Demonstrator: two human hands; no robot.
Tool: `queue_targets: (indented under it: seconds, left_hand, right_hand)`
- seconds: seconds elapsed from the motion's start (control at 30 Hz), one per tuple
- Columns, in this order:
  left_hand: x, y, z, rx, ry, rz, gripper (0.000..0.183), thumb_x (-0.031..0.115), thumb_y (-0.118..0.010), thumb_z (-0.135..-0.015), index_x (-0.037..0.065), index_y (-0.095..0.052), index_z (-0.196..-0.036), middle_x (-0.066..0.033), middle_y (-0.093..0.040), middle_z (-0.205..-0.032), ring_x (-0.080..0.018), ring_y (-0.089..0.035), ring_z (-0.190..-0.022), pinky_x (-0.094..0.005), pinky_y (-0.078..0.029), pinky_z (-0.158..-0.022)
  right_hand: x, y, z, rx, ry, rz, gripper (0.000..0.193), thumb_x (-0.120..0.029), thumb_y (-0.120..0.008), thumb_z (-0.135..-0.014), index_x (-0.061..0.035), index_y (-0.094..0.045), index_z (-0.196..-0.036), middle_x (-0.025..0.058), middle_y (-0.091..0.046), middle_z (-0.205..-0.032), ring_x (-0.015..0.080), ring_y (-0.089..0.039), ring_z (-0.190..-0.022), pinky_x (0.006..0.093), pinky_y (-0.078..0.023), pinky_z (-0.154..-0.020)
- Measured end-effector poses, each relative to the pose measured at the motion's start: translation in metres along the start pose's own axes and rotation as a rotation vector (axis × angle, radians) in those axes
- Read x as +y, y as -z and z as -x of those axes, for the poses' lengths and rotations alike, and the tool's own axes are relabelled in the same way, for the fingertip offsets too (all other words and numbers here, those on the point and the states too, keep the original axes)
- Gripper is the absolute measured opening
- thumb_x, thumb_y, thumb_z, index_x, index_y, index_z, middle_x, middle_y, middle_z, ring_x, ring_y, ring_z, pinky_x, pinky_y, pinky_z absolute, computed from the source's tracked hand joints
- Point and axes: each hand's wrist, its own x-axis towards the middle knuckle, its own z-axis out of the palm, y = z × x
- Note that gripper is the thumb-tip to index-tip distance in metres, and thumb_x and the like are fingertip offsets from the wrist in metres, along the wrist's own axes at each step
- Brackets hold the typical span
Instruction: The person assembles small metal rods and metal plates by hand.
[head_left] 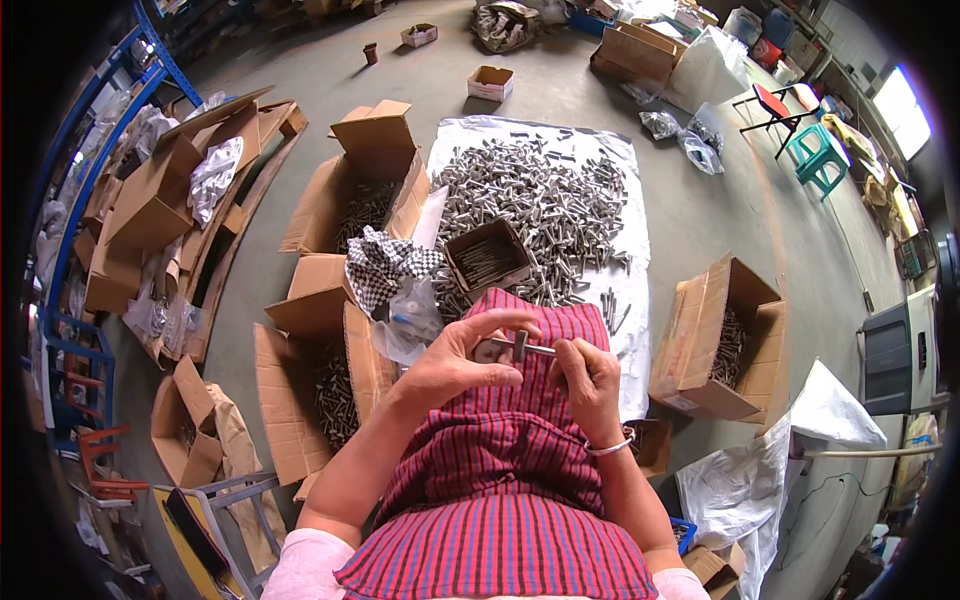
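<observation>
A striped apron point(490, 540) is closest. Over it, the right hand point(588, 378) squeezes a metal rod point(541, 350); the left hand point(462, 358) curls, part open, around its end. Gray floor point(690, 215) runs beside the white sheet's point(635, 290) right edge.

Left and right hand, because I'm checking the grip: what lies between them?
A metal shaft with a wider collar-like piece lies between left hand and right hand in the head view.
</observation>
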Motion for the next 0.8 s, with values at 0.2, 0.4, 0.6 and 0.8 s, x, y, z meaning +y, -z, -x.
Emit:
queue_targets:
  seconds: [0.2,0.4,0.6,0.8]
  left_hand:
    - [0.007,-0.004,-0.001,0.145,0.352,0.168,0.031,0.007,-0.067,-0.077,0.004,-0.06,-0.107,0.0027,-0.059,-0.081,-0.0012,-0.048,-0.065,-0.016,-0.037,-0.056]
    - [-0.004,0.0,-0.006,0.178,0.129,0.137,0.03,0.005,-0.067,-0.077,0.002,-0.059,-0.105,0.002,-0.061,-0.081,-0.0004,-0.048,-0.062,-0.0137,-0.04,-0.055]
    - [0.003,-0.005,-0.004,0.139,-0.07,-0.055,0.028,0.014,-0.066,-0.08,0.002,-0.059,-0.104,-0.001,-0.059,-0.089,-0.001,-0.047,-0.068,-0.013,-0.038,-0.06]
    - [-0.007,0.01,-0.002,0.032,0.486,0.255,0.036,0.001,-0.068,-0.072,0.004,-0.059,-0.107,-0.002,-0.055,-0.104,-0.0038,-0.048,-0.082,-0.017,-0.04,-0.069]
  right_hand:
    - [0.001,0.002,0.001,0.017,0.03,0.042,0.037,-0.017,-0.053,-0.09,-0.0016,-0.051,-0.057,0.002,-0.049,-0.046,0.0061,-0.042,-0.039,0.0245,-0.03,-0.038]
    - [0.003,-0.001,0.0,0.017,0.055,0.01,0.04,-0.02,-0.049,-0.093,-0.0035,-0.05,-0.056,-0.0013,-0.046,-0.045,0.0039,-0.035,-0.039,0.0234,-0.024,-0.038]
    - [0.002,-0.001,0.001,0.013,-0.027,-0.006,0.039,-0.019,-0.053,-0.09,-0.0013,-0.051,-0.056,0.0017,-0.048,-0.045,0.0061,-0.042,-0.039,0.0252,-0.029,-0.038]
    - [0.002,-0.002,0.002,0.015,-0.003,0.004,0.039,-0.019,-0.053,-0.09,-0.0021,-0.05,-0.055,0.0013,-0.047,-0.044,0.0059,-0.042,-0.039,0.0251,-0.029,-0.038]
